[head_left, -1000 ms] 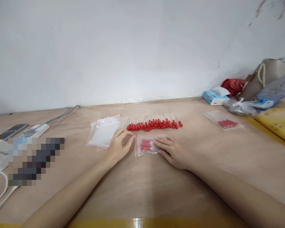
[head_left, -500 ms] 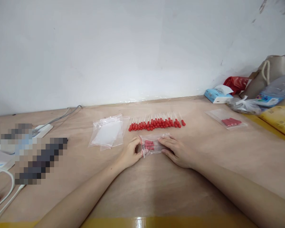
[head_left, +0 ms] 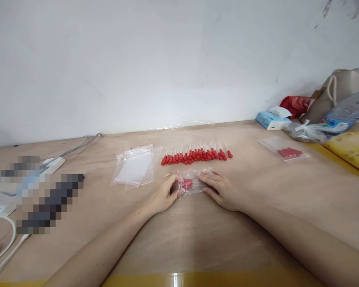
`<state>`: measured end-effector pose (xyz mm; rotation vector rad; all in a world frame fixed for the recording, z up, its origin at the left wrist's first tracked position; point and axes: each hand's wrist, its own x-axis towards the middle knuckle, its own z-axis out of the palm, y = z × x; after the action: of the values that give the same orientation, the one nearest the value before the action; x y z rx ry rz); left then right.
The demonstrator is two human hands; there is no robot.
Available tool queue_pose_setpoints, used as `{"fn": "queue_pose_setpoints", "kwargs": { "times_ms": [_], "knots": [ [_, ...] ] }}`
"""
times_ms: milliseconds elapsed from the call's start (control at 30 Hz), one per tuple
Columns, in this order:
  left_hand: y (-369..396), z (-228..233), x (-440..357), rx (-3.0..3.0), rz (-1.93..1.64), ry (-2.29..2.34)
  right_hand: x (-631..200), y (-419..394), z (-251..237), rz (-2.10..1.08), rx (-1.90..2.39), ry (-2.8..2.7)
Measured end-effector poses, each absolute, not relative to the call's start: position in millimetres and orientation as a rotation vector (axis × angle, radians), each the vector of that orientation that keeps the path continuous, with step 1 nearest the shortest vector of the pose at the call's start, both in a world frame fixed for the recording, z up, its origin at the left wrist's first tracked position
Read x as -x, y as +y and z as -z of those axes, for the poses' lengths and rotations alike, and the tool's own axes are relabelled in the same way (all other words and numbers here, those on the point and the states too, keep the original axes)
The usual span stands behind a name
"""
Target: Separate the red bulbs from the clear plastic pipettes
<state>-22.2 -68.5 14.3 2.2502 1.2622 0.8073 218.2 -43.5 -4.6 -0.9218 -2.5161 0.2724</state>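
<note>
In the middle of the table, a clear zip bag [head_left: 194, 192] lies between my hands, with several red-bulbed droppers [head_left: 186, 183] inside. My left hand [head_left: 165, 192] is curled at the bag's red-lined left end, thumb and fingers closed on its edges. Over the other end rests my right hand [head_left: 221, 190], fingers and thumb holding the plastic and hiding part of it. Just beyond them, many loose droppers [head_left: 197, 154] lie in a row, red bulbs toward me and clear tubes pointing to the wall. Flat zip bags [head_left: 134, 167] are piled to their left.
At the right lies another bag with red droppers [head_left: 289, 152]. Behind it are a blue tissue pack [head_left: 272, 120], a tied plastic bag [head_left: 306, 131], a plastic bottle [head_left: 350, 109] and a yellow package [head_left: 351, 151]. Cables and a power strip [head_left: 52, 164] occupy the left.
The red bulbs in the bag have shifted slightly left and bunched together, closer to my left hand. Both hands stay in nearly the same place.
</note>
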Motion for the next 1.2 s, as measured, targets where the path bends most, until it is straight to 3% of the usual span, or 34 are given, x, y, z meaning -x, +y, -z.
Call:
{"fn": "queue_pose_setpoints", "kwargs": {
  "times_ms": [267,467,600,700,933,1200],
  "knots": [
    [-58.4,-24.0,39.8,-1.743,-1.015,1.110,-217.6,-45.3,3.0,-0.308,0.930,-2.493],
    [-52.7,-90.6,93.9,-1.757,-1.102,1.380,-218.3,-45.1,1.7,-0.316,0.914,-2.506],
    [-60.7,-126.8,100.6,-1.917,-1.561,1.465,-218.4,-44.8,2.3,-0.305,0.908,-2.500],
    [-53.3,-118.2,76.5,-2.022,-1.715,1.423,-218.3,-45.0,2.0,-0.312,0.925,-2.512],
    [9.4,-54.5,13.5,-2.488,-1.425,1.312,-217.9,-45.5,0.8,-0.305,0.921,-2.517],
    [41.7,-32.3,-4.2,-2.698,-0.844,1.447,-217.3,-46.3,-1.1,-0.297,0.910,-2.513]
  ]
}}
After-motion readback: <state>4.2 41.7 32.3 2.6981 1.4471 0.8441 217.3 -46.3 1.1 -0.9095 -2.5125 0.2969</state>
